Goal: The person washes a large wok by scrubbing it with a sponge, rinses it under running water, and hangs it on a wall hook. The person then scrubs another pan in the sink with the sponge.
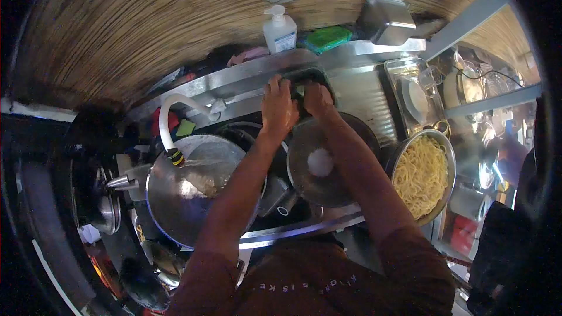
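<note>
Both of my hands reach out to a dark rectangular container (325,76) at the back of the sink. My left hand (278,107) is curled over the container's left side, its fingertips at the far edge. Closed and pushed into the container is my right hand (318,99). A small pale green patch (301,89) shows between the hands; what the right fingers hold is hidden. Below my forearms lies a round dark pan (310,181) with a whitish spot of foam or glare in it.
Left, water runs from a white hose tap (170,105) into a large metal wok (170,210). A pot of noodles (420,175) stands right. Along the back are a soap pump bottle (280,32), a green sponge packet (329,38) and a steel container (386,20).
</note>
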Available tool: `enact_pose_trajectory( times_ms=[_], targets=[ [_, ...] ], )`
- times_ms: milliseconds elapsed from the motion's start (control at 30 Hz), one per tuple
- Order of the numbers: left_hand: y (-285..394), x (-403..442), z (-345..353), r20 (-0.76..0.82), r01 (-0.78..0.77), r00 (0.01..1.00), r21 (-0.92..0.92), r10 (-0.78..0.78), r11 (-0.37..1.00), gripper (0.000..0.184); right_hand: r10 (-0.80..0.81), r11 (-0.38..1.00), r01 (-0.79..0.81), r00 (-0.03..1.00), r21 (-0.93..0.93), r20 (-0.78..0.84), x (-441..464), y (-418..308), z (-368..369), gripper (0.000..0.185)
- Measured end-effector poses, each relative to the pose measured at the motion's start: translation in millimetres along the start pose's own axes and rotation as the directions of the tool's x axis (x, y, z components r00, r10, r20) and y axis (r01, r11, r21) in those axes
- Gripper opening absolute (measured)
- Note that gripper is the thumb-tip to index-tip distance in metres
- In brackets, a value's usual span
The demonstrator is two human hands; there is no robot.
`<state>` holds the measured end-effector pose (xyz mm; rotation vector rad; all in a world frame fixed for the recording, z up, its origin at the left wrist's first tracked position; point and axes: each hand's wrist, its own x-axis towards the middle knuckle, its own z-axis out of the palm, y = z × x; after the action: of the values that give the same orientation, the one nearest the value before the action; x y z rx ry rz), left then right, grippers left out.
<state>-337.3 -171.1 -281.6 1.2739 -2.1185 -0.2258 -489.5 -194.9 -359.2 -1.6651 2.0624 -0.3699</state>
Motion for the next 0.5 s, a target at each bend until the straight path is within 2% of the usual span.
enact_pose_trajectory(
  times_ms=[100, 167, 200, 233, 300, 333, 367, 400, 433, 500],
  targets=[
    [-17.7, -20.0, 0.5, 0.152, 0.038, 0.988, -0.044, -0.031, 0.998, 0.037, 0.129, 0.99, -0.113, 0.967, -0.085, 0.221, 4.6, -4.8, -5.5, 0.05],
    [-26.0, -31.1, -5.8, 0.003, 0.073, 0.997, -0.168, -0.073, 0.983, 0.032, -0.061, 0.975, 0.036, 0.992, -0.219, -0.108, -5.6, -1.2, 5.5, 0.055],
    [-28.7, -37.3, -12.6, -0.07, 0.086, 0.992, -0.228, -0.105, 0.97, 0.03, -0.106, 0.969, 0.069, 0.984, -0.238, -0.147, -10.1, -4.1, 6.9, 0.059],
    [-32.7, -45.0, -23.2, 0.016, 0.276, 0.957, -0.362, -0.29, 0.891, 0.023, -0.151, 0.961, 0.1, 0.971, -0.26, -0.184, -16.0, -9.7, 5.6, 0.062],
    [-45.4, -57.6, -52.0, 0.239, 0.594, 0.786, -0.548, -0.57, 0.589, 0.012, -0.106, 0.979, 0.097, 0.994, -0.179, -0.039, -20.6, -24.6, -0.8, 0.07],
    [-50.3, -58.6, -66.6, 0.254, 0.654, 0.68, -0.634, -0.687, 0.413, 0.012, -0.257, 0.945, 0.232, 0.963, -0.231, -0.085, -26.8, -18.7, 3.6, 0.061],
    [-72.1, -67.0, -73.4, 0.33, 0.681, 0.577, -0.699, -0.747, 0.217, 0.014, -0.284, 0.905, 0.28, 0.958, -0.321, 0.037, -21.0, -15.9, 5.5, 0.055],
    [-103.7, -78.2, -78.8, 0.416, 0.673, 0.472, -0.739, -0.778, 0.013, 0.017, -0.294, 0.853, 0.334, 0.943, -0.402, 0.159, -9.1, -10.9, 11.0, 0.049],
    [-127.7, -87.1, -87.2, 0.506, 0.633, 0.368, -0.751, -0.78, -0.189, 0.02, -0.321, 0.802, 0.374, 0.927, -0.466, 0.191, 3.9, 6.9, 29.1, 0.042],
    [-151.3, -99.5, -107.5, 0.591, 0.429, 0.304, -0.785, -0.747, -0.446, 0.023, -0.374, 0.679, 0.451, 0.891, -0.579, 0.256, 29.2, 40.7, 63.8, 0.03]
  ],
)
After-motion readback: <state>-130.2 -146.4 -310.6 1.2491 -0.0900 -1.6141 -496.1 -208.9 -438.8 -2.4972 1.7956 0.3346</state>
